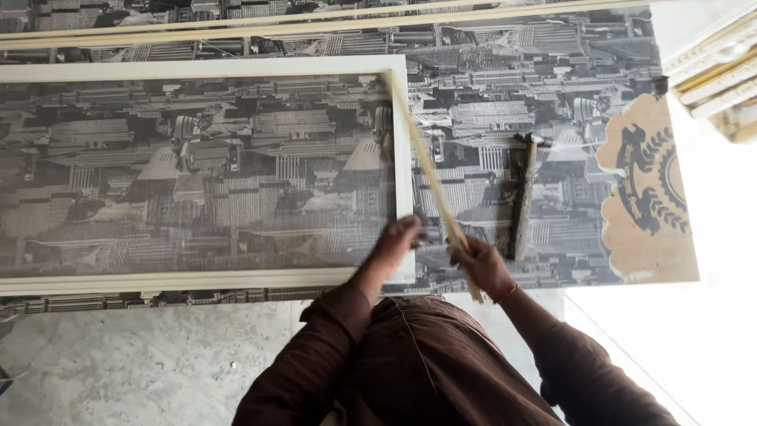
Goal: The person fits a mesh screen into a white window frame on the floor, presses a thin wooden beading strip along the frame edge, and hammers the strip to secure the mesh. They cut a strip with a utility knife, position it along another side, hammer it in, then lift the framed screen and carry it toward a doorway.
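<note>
Head view, looking straight down over the person's own dark brown shirt (pixel 426 355). A large board printed with a grey city skyline (pixel 505 95) lies flat across a marble floor (pixel 142 363). On top of it, to the left, rests a second skyline panel (pixel 197 173) edged by a cream frame (pixel 402 158). A thin pale wooden strip (pixel 426 170) runs diagonally, its far end touching the frame's upper right corner, its near end passing down through the right hand (pixel 482 264). That hand's fingers are clenched around the strip's lower part, and a short length of the strip sticks out below the fist. A thin band sits on the right wrist. The left hand (pixel 398 241) is blurred and lies at the frame's lower right corner, just left of the strip; cannot tell whether its fingers grip anything or merely press on the frame. A hammer with a worn wooden handle (pixel 522 197) lies on the board just right of the right hand, head pointing away from the person, not touched. Farther right, an unprinted tan patch with a dark wreath-like emblem (pixel 646 181) shows at the board's end. Long pale mouldings (pixel 315 28) lie along the board's far edge, and more stacked mouldings (pixel 721 75) sit at the upper right, overexposed.
</note>
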